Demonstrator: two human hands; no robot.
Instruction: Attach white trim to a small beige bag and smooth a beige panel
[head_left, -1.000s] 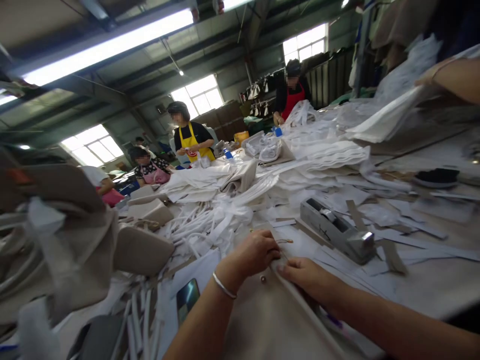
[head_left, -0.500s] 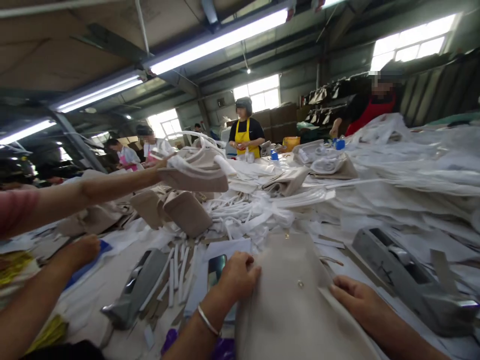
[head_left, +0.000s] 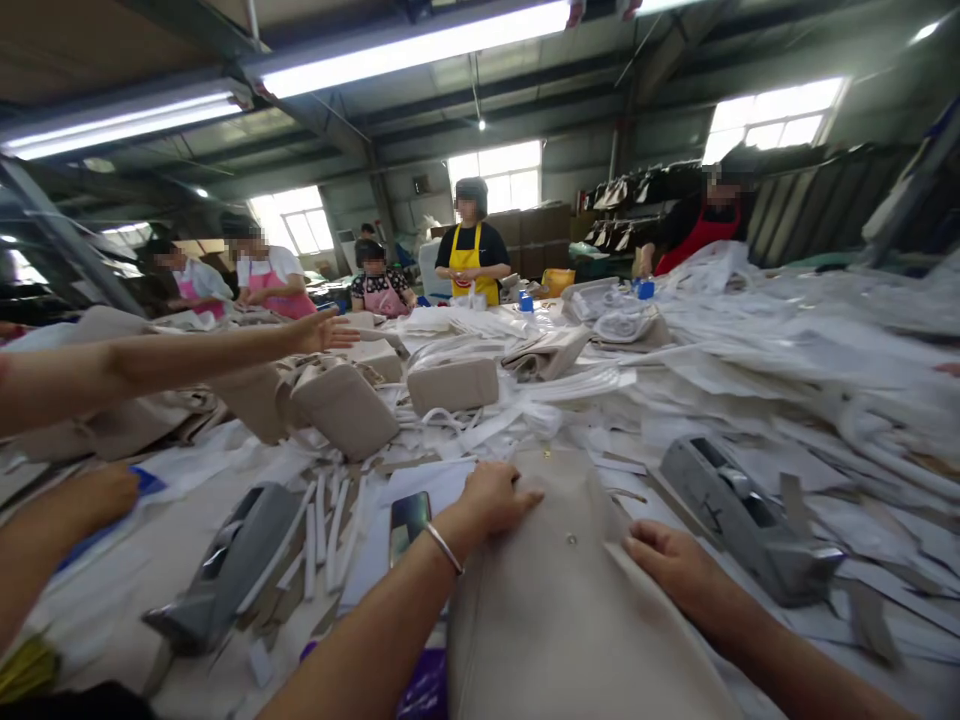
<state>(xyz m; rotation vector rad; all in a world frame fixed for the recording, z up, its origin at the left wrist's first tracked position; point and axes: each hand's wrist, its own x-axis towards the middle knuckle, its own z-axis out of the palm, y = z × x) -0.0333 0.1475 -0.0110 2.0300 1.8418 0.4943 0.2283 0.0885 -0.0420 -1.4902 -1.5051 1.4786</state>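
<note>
A beige bag or bag panel [head_left: 577,620] with a small metal stud and a gold-coloured fitting lies in front of me. My left hand [head_left: 491,505], with a silver bangle on its wrist, is at the upper left edge, fingers curled and thumb side over the material. At the right edge my right hand [head_left: 660,555] pinches a raised fold. What lies under my left fingers is hidden. A phone [head_left: 409,525] rests on white paper left of the bag. Grey tape dispensers stand on both sides, one at left [head_left: 225,570] and one at right [head_left: 750,520].
A co-worker's open hand [head_left: 326,335] reaches in from the left; their other hand [head_left: 109,498] is closed by something blue. Beige bags [head_left: 454,385] and white strips [head_left: 330,530] cover the table. White sheets [head_left: 750,350] pile up at right. Several people stand beyond.
The co-worker's outstretched hand has let go of a beige bag, which now sits on the pile. My left hand has moved further up the bag. The view has turned slightly right.
</note>
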